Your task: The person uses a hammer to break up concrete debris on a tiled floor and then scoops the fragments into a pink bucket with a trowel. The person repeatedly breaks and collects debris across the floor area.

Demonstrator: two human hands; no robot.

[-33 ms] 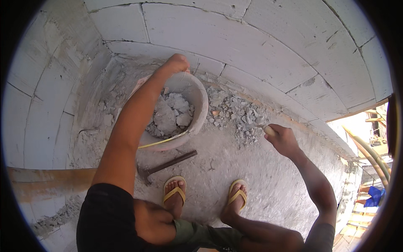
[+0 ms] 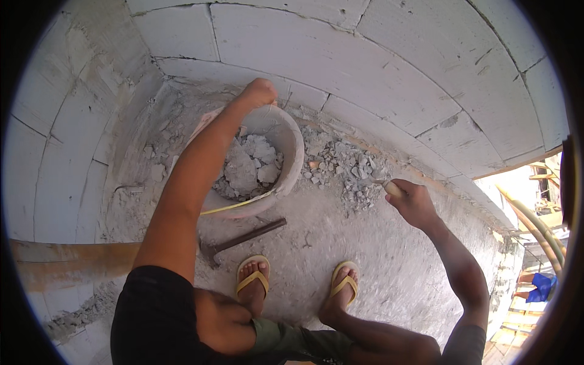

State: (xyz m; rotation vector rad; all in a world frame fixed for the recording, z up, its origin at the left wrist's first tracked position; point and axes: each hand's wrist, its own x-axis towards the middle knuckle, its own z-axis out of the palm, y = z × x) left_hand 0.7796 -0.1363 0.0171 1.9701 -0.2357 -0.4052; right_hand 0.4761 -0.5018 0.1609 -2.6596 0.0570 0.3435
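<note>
My left hand [image 2: 260,92] is closed at the far rim of a dusty round bucket [image 2: 296,152]; the fingers' undersides are hidden. Broken grey rubble [image 2: 240,167] lies inside the bucket, partly behind my left forearm. A yellow band [image 2: 234,207] runs along the bucket's near side. To the right, my right hand [image 2: 413,204] is wrapped round the pale handle of a trowel [image 2: 394,190]. Its blade meets the edge of a loose heap of rubble [image 2: 347,161] on the floor and hardly shows among the chips.
A hammer [image 2: 249,236] lies on the dusty floor between the bucket and my sandalled feet [image 2: 252,277]. Pale block walls [image 2: 340,67] rise behind and at the left. On the far right are bent poles [image 2: 535,225] and a blue cloth-like thing [image 2: 540,287].
</note>
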